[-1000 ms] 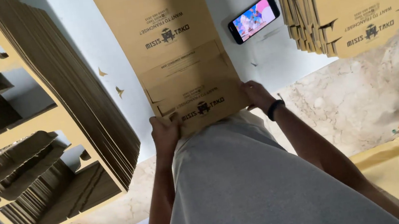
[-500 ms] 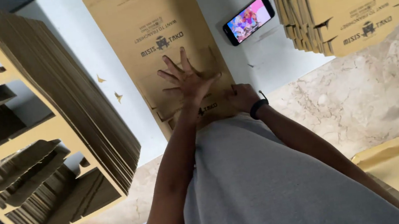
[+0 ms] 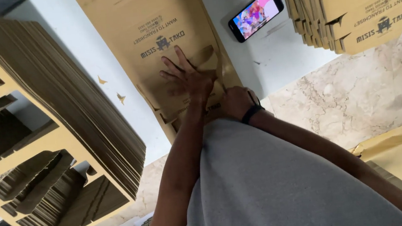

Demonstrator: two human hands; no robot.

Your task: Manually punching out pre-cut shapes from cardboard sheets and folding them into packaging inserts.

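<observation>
On white worktop [image 3: 275, 54]: flat cardboard box blank [image 3: 151, 28], light, stiff, creasable; left hand [image 3: 188, 77] spread flat on flap, right hand [image 3: 234, 103] closed at near edge, grip unclear; best held by edges

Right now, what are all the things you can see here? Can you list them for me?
Flat box: one, tan, on the white table, under both hands.
Table: one, white, at the top.
Phone: one, black with a bright screen, on the table right of the flat box.
Box stack: one pile, tan, top right.
Cardboard sheets: one big pile, tan and cut out, on the left.
Floor: pale marble, on the right.
Scraps: a few, tan, on the table.
Shirt: grey.
Wristband: black, right wrist.
Left hand: flat on the flat box, fingers spread.
Right hand: at the flat box's near edge.
</observation>
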